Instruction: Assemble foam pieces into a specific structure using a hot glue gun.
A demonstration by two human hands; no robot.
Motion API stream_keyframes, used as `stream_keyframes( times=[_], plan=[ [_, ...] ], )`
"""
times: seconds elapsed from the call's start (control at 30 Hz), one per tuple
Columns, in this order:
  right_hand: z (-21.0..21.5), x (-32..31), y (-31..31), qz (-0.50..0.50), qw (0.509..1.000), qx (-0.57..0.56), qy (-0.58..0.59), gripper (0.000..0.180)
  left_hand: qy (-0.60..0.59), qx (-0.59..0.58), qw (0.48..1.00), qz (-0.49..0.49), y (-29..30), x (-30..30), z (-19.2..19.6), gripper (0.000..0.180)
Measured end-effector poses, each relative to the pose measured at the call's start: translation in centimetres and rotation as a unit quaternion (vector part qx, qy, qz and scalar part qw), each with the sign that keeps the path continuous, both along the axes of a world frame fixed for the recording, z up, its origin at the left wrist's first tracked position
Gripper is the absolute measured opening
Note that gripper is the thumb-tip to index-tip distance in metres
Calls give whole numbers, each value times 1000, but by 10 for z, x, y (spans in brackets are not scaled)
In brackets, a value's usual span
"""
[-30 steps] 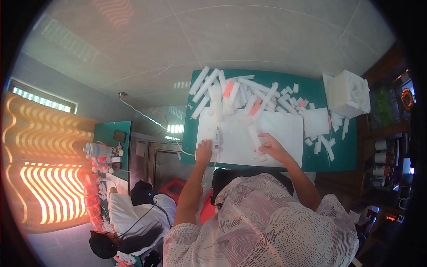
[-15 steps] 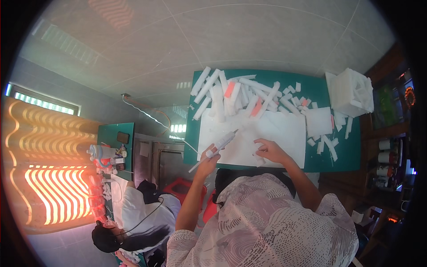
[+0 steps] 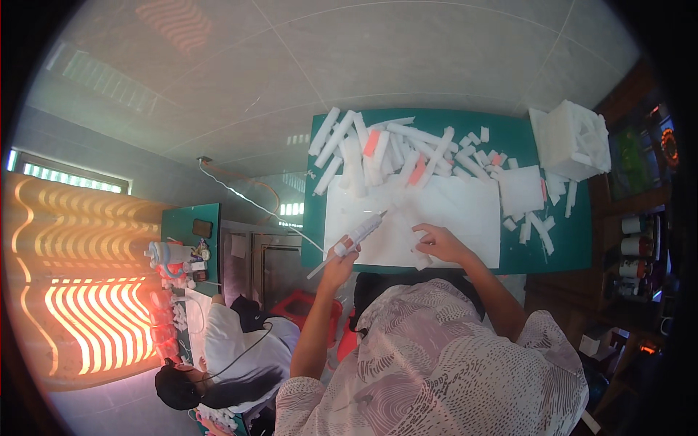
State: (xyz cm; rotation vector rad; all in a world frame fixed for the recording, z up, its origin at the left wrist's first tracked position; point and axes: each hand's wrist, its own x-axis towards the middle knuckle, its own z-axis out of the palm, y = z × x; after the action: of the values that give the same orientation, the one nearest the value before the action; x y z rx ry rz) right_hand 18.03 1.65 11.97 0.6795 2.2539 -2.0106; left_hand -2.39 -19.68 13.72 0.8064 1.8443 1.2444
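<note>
Left hand (image 3: 342,263) grips a white pen-shaped tool (image 3: 362,233), its dark tip pointing away over the white sheet (image 3: 465,225). Right hand (image 3: 443,245) pinches a white foam strip (image 3: 420,259) near the sheet's front edge.

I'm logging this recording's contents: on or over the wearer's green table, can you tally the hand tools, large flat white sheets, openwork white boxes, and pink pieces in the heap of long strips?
Hand tool, in the left hand: 1
Large flat white sheet: 1
Openwork white box: 1
Pink pieces in the heap: 2
Total: 5
</note>
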Motion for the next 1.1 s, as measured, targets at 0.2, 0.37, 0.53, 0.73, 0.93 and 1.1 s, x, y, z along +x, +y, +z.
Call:
stream_keyframes(
  times=[0.2, 0.37, 0.53, 0.73, 0.93, 1.1],
  plan=[
    [3, -2, 1, 5, 1000, 1, 3, 41, -9, 1, 1000, 14, -3, 3, -5, 8],
    [0, -1, 1, -2, 1000, -12, -8, 42, 13, 13, 1000, -1, -5, 4, -6, 10],
    [-17, -4, 0, -87, 994, -69, 0, 40, 39, 30, 999, -12, -12, 8, -2, 10],
    [-11, -17, 1, -144, 986, -85, 4, 37, -1, 24, 995, -99, -16, 16, 4, 12],
    [-9, -23, 0, -138, 986, -94, 15, 36, 4, 31, 989, -143, -14, 18, 11, 14],
    [-12, -23, -3, -134, 987, -92, 11, 35, -46, -44, 988, -140, -21, 13, 3, 19]
  ],
)
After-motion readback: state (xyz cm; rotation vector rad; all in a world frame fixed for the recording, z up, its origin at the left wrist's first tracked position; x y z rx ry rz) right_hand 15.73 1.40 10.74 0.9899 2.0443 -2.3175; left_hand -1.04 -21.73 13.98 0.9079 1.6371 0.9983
